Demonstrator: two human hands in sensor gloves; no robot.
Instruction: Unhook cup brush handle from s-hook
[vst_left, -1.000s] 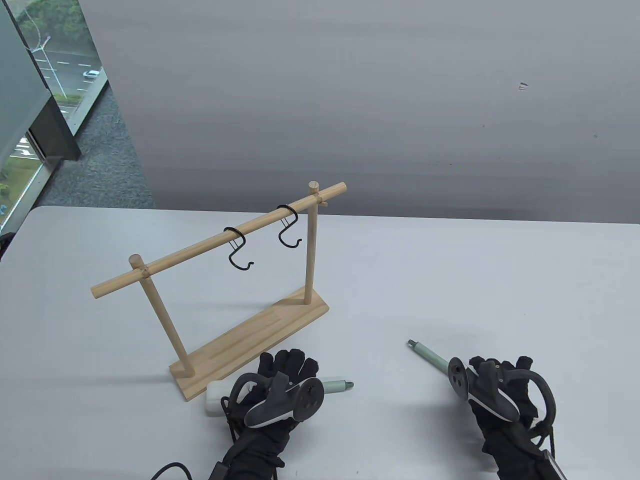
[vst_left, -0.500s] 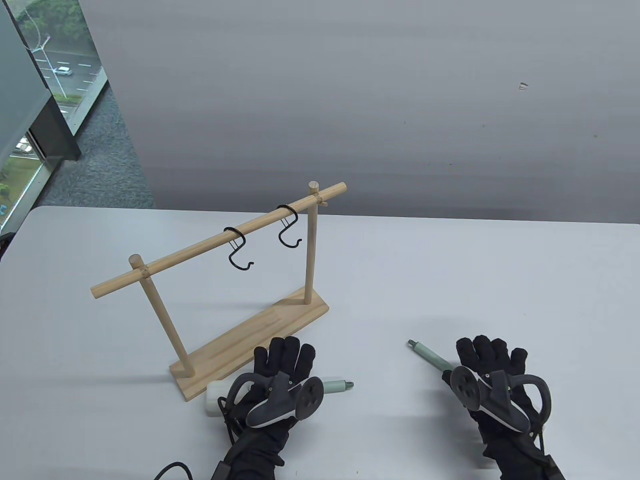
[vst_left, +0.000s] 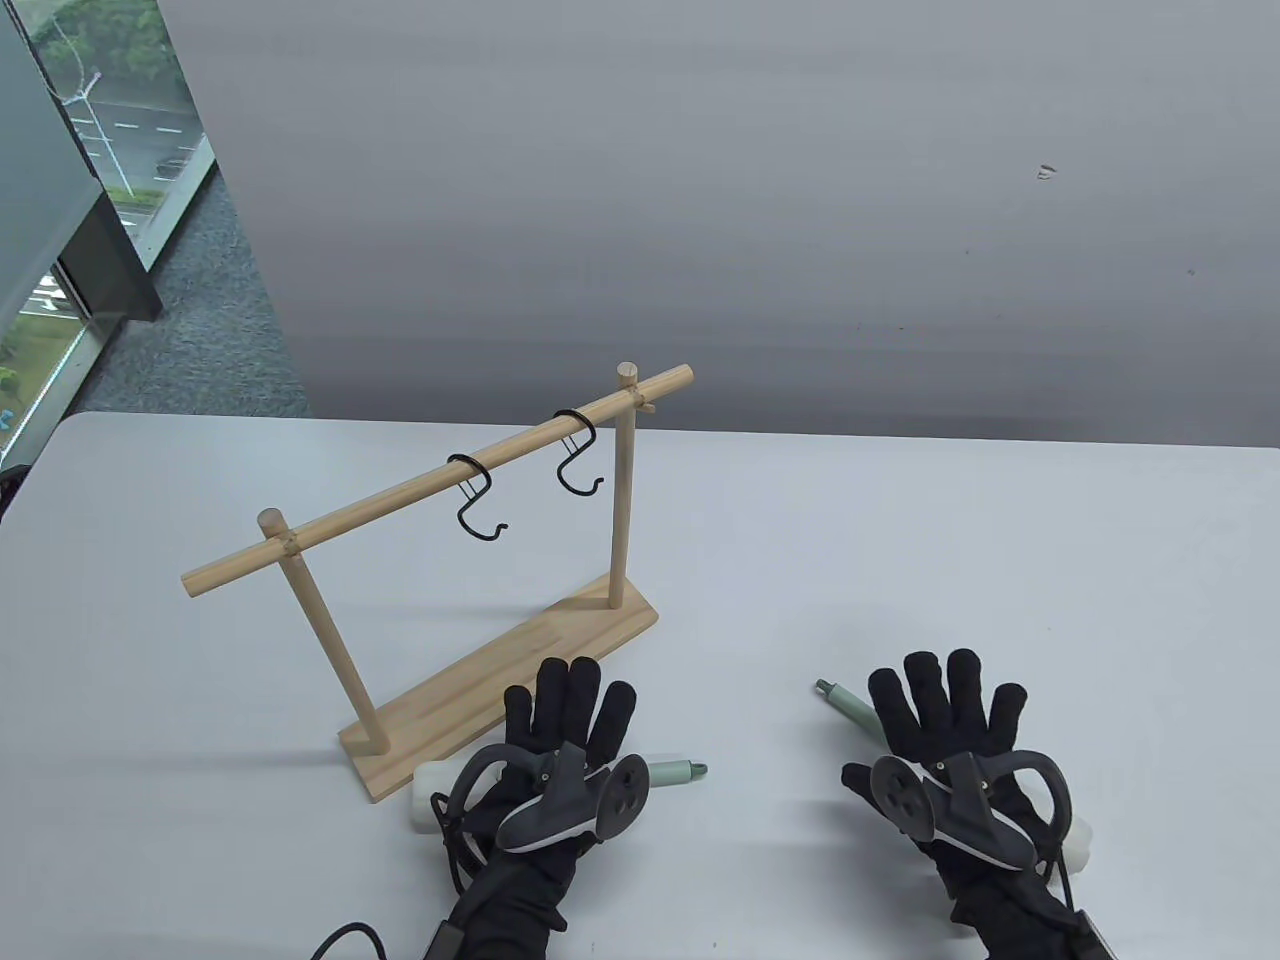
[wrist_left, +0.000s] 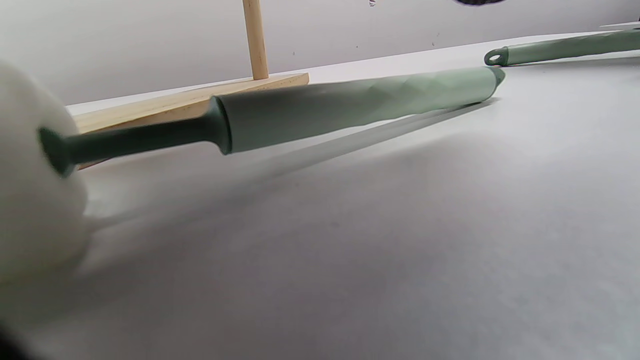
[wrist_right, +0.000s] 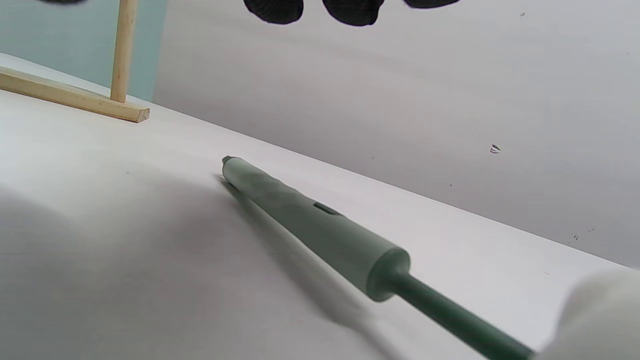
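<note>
Two green-handled cup brushes lie on the table. One brush (vst_left: 672, 771) lies under my left hand (vst_left: 568, 715); its handle (wrist_left: 350, 107) and white sponge head (wrist_left: 35, 185) show in the left wrist view. The other brush (vst_left: 846, 704) lies under my right hand (vst_left: 945, 700); its handle (wrist_right: 310, 225) shows in the right wrist view. Both hands hover flat above the brushes, fingers spread, holding nothing. Two black S-hooks (vst_left: 478, 500) (vst_left: 578, 462) hang bare on the wooden rack's rail (vst_left: 400, 500).
The wooden rack's base (vst_left: 520, 670) stands just beyond my left hand, its right post (vst_left: 620, 500) upright. The white table (vst_left: 900, 560) stretches right of the rack. A grey wall stands behind the table's far edge.
Both hands have opened from curled to fingers spread flat. My right hand has let go of its brush and shifted a little left; the brushes stay on the table.
</note>
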